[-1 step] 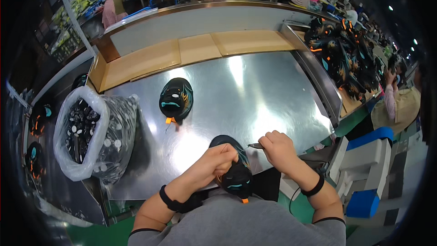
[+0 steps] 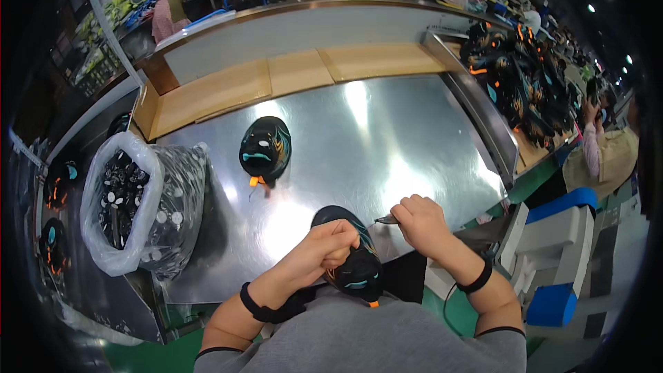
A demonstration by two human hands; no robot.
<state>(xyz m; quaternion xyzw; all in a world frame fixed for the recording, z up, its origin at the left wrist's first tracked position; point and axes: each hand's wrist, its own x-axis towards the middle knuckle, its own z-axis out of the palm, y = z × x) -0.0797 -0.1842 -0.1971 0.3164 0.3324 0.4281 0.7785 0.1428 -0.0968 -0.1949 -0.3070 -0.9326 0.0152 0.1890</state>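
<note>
Close to my body, at the table's front edge, is a black shoe upper with teal and gold markings and an orange tab. My left hand is closed in a fist over it; whether thread or fabric is pinched in the fingers is hidden. Just right of the upper, my right hand is closed around a small dark pointed tool that looks like thread snips. Its tip points left toward my left hand, apart from it. A second shoe upper lies farther off on the metal table.
A plastic bag of small black and white pieces stands at left. Cardboard lines the table's back. Many more uppers are heaped at the right, beyond a metal rail. A blue-and-white machine stands right; a co-worker sits beyond it.
</note>
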